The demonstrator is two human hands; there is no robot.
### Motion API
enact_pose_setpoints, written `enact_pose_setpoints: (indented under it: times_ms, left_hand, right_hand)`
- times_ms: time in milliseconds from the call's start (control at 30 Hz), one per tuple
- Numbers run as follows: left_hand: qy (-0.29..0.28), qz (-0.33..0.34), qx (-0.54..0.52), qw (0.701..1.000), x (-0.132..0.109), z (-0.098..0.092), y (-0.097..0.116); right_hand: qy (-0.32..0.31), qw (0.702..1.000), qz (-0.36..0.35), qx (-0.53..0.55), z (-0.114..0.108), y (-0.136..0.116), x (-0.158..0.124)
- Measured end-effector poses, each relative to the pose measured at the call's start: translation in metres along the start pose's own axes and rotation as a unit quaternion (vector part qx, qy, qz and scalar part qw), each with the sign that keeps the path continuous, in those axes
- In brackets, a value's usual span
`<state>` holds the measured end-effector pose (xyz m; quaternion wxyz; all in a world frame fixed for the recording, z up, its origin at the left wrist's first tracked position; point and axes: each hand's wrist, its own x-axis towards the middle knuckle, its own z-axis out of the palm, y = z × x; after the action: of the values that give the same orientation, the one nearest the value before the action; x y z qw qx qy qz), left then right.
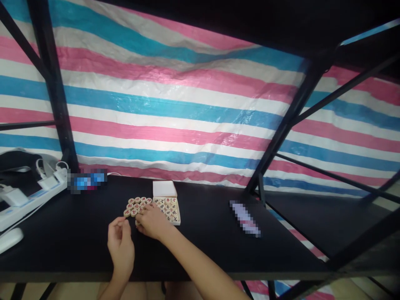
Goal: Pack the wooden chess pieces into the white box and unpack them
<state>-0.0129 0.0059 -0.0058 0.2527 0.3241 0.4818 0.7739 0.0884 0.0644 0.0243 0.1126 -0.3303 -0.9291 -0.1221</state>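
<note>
Several round wooden xiangqi pieces (136,206) with red characters stand in close rows on the black table. Beside them lies an open white box (176,212), where pieces with black and red characters (168,207) sit in rows. My right hand (153,221) reaches over the near edge of the group and the box's left side, its fingers curled down around a xiangqi piece (136,223) that is mostly hidden. My left hand (121,241) is just in front of the group's left corner, fingers curled in with the thumb close to them; anything inside it is hidden.
The box's lid (164,188) stands behind its tray. At left lie a white power strip (37,199) with plugged chargers and a white mouse-like object (11,239). Blurred items lie at back left (89,180) and right (244,218). Black frame posts (281,129) flank the table (203,250).
</note>
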Motion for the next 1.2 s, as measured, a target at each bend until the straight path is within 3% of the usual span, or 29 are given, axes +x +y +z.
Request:
enact_pose_setpoints:
  times_ms: [100,200,300,400,467,567,733,833,1000,1200]
  left_hand:
    - [-0.013,-0.008,0.009,1.0,0.001,0.0,-0.002]
    - [-0.056,-0.027,0.007,0.998,0.001,0.002,-0.002]
    - [-0.204,-0.046,0.048,0.977,0.001,0.006,-0.002]
    - [-0.374,-0.047,0.112,0.919,-0.003,0.011,-0.002]
    - [-0.429,-0.035,0.153,0.89,-0.006,0.013,-0.003]
    - [-0.45,-0.005,0.206,0.869,-0.01,0.016,-0.002]
    - [-0.49,0.061,0.285,0.821,-0.015,0.018,0.004]
    - [-0.517,0.066,0.299,0.799,-0.016,0.017,0.008]
    - [-0.525,0.025,0.244,0.815,-0.014,0.015,0.007]
    - [-0.516,-0.007,0.207,0.831,-0.013,0.015,0.005]
  right_hand:
    - [0.023,1.0,-0.006,0.014,-0.005,-0.009,-0.009]
    - [0.061,0.993,0.054,0.09,-0.013,-0.019,-0.032]
    - [0.105,0.955,0.165,0.222,-0.017,-0.022,-0.069]
    - [0.152,0.895,0.257,0.332,-0.013,-0.018,-0.101]
    - [0.169,0.857,0.289,0.391,-0.008,-0.014,-0.113]
    - [0.18,0.829,0.304,0.434,-0.002,-0.011,-0.12]
    - [0.204,0.823,0.315,0.425,0.0,-0.013,-0.12]
    - [0.2,0.815,0.316,0.443,-0.001,-0.014,-0.12]
    - [0.193,0.8,0.303,0.481,0.001,-0.012,-0.121]
    - [0.173,0.819,0.298,0.459,-0.001,-0.012,-0.122]
